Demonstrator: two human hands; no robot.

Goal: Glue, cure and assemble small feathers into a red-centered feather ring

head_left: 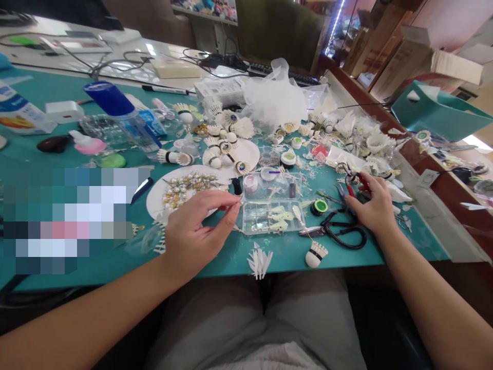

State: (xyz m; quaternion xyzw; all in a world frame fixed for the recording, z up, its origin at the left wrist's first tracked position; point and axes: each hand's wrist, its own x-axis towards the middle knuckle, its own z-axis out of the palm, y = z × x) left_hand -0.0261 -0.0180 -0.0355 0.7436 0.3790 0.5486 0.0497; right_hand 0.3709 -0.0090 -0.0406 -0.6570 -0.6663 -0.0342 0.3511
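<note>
At a cluttered teal table, the left hand pinches a tiny piece, too small to identify, beside the clear box, while the right hand closes on red-handled pliers near black scissors, parts kept within reach.

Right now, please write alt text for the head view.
The left hand pinches something tiny beside a clear compartment box, while the right hand grips red-handled pliers above black scissors on a cluttered teal table.
</note>
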